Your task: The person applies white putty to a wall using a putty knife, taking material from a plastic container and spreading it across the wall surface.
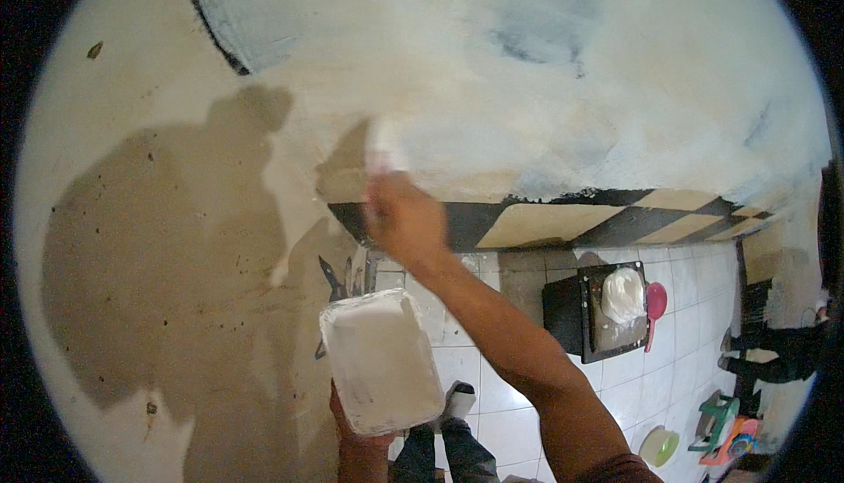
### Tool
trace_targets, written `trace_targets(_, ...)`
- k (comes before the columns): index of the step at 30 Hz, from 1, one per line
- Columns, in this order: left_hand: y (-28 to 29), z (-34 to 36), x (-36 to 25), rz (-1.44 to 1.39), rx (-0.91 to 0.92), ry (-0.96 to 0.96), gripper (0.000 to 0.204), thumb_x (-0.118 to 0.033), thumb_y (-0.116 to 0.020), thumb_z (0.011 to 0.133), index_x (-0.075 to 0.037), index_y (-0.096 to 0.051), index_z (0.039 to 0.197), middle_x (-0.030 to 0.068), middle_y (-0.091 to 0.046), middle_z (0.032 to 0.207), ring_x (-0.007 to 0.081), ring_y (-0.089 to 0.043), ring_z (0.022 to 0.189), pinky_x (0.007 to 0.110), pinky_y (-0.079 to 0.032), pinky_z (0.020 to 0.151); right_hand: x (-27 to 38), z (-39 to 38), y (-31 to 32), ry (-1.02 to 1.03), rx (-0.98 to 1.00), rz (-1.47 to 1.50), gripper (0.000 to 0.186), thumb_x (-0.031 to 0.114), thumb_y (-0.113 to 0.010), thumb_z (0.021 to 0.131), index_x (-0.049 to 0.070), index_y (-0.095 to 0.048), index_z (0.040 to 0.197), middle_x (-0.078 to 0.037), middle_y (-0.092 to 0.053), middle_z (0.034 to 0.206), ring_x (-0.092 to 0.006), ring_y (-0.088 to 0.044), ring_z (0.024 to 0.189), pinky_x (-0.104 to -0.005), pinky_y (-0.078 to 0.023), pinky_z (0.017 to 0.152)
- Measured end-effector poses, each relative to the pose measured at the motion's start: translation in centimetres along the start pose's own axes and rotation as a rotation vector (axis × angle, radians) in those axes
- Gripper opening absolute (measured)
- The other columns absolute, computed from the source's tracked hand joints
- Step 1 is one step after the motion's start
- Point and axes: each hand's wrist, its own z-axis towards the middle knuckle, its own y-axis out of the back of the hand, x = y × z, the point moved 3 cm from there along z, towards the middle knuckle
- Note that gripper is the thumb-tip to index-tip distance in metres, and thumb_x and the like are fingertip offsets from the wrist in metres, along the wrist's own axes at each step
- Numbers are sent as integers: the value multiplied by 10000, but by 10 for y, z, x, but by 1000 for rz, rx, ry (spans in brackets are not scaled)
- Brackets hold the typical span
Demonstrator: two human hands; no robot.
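In the head view, the right hand (400, 210) is up at the wall (475, 123). Its fingers are curled closed around a pale tool (384, 142). The tool is blurry, so I cannot tell its exact shape. It looks to be right against the wall, just above a black and cream checked band (554, 224).

The left hand (359, 421) is low down. It is bent around the near end of a white tub (362, 300) and has hold of it. The tub is below the right hand, with its top facing up and white paste (382, 360) inside. Its rim is messy with paste. The sides are mostly hidden, so I cannot tell if there is a label on them.

The wall has cloudy white and blue-gray smears. A big shadow (167, 263) falls on its left part.

On the white tile floor (457, 364), to the right, is a black box (563, 316). A white lump (624, 296) sits on it, and a pink scoop (656, 300) is at its right edge. Farther right are a green bowl (659, 446) and a green stool (719, 421). Another person's dark trouser legs (774, 342) show near the right edge.
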Motion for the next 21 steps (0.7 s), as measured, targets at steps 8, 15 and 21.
trace_targets(8, 10, -1, 8, 45, -12, -65, 583, -465, -424, 943, -104, -389, 1399, 144, -515, 1327, 338, -553, 1162, 535, -505, 902, -78, 45, 83, -147, -493, -442, 113, 97, -653, 760, 63, -626, 865, -141, -645, 882, -314, -627, 809, -431, -491, 690)
trace_targets(15, -16, -7, -2, -21, 34, -32, 596, -482, -430, 936, -109, -394, 1398, 144, -513, 1331, 343, -546, 1174, 538, -484, 930, -3, -22, 35, 80, -6, 20, 196, 95, -630, 801, 48, -635, 991, -156, -644, 899, -331, -634, 830, -432, -523, 712)
trace_targets(21, -18, 20, 18, -25, 73, 47, 558, -449, -407, 953, -94, -407, 1384, 138, -524, 1313, 314, -552, 1164, 495, -483, 940, -72, -154, 157, -961, -668, 971, 264, 59, -541, 881, 1, -531, 1138, -101, -613, 1057, -223, -612, 990, -362, -507, 867)
